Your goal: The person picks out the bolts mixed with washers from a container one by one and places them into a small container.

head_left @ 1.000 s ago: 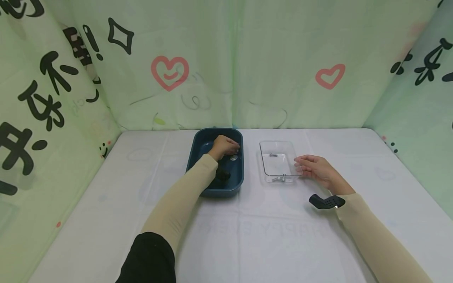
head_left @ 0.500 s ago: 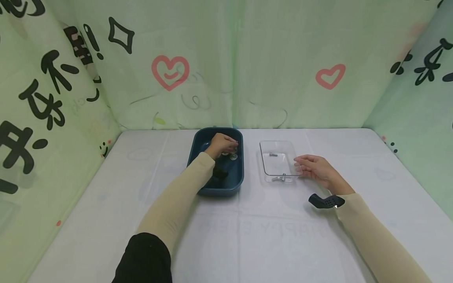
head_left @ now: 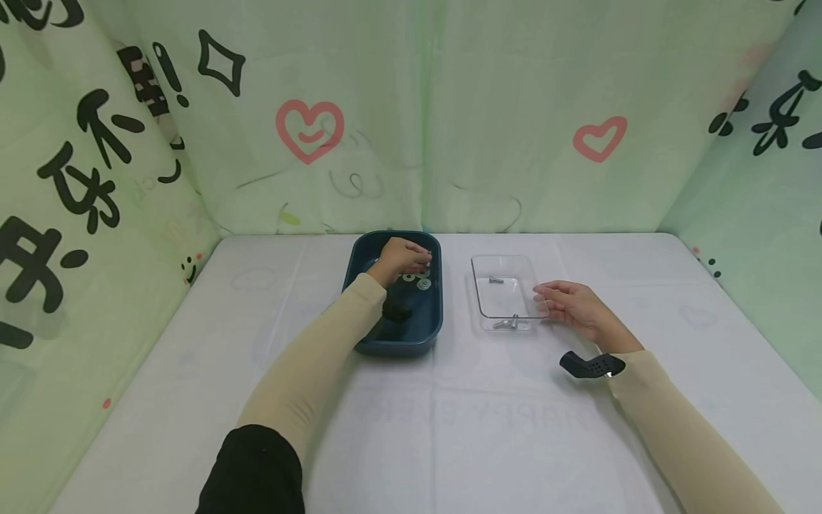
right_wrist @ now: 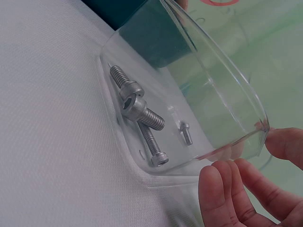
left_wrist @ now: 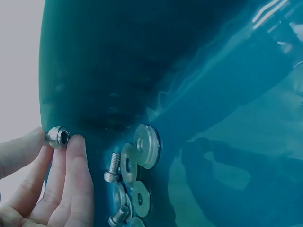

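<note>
Over the dark blue tray [head_left: 399, 351], my left hand [head_left: 399, 258] pinches a socket head screw [left_wrist: 58, 137] between thumb and fingers. The left wrist view shows the screw's hex socket and knurled head; most of its shank is hidden by the fingers. Several flat washers [left_wrist: 141, 198] and small screws [left_wrist: 112, 168] lie in the tray beneath. My right hand [head_left: 574, 305] grips the right wall of a clear plastic box [right_wrist: 227, 101], thumb on one side and fingers on the other. Several socket head screws [right_wrist: 136, 108] lie inside that box, with a smaller one [right_wrist: 185, 133] apart from them.
Both containers stand side by side on a white-covered table [head_left: 449, 435], the clear box right of the tray. Printed light green curtains [head_left: 501, 143] enclose the back and sides. A black strap [head_left: 592, 365] is on the right wrist.
My left hand, pinching the screw, has drawn slightly left and toward the tray's far end, uncovering more washers. The right hand and clear box have stayed put.
</note>
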Demonstrator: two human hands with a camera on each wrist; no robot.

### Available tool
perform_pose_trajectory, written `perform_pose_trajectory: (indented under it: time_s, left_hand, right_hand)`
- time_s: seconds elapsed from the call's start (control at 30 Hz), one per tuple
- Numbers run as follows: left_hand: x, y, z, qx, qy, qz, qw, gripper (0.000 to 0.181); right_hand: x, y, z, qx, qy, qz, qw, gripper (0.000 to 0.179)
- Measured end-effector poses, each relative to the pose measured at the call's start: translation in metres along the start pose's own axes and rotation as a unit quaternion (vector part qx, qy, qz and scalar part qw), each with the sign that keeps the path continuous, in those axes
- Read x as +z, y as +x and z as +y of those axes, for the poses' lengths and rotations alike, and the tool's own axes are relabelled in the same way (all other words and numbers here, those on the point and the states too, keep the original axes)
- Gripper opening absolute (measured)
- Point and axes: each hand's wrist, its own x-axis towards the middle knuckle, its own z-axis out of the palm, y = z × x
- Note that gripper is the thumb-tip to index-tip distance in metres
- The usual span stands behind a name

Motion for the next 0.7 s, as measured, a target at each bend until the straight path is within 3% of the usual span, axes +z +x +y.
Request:
perform_pose_trajectory:
  time_s: [0.7]
  left_hand:
    - [-0.002, -0.013, 0.017, -0.009, -0.045, -0.032, 0.9984, 0.029]
  right_hand:
    - [-0.001, 0.0, 0.001, -0.007, 0.0, 0.0, 1.0, 0.035]
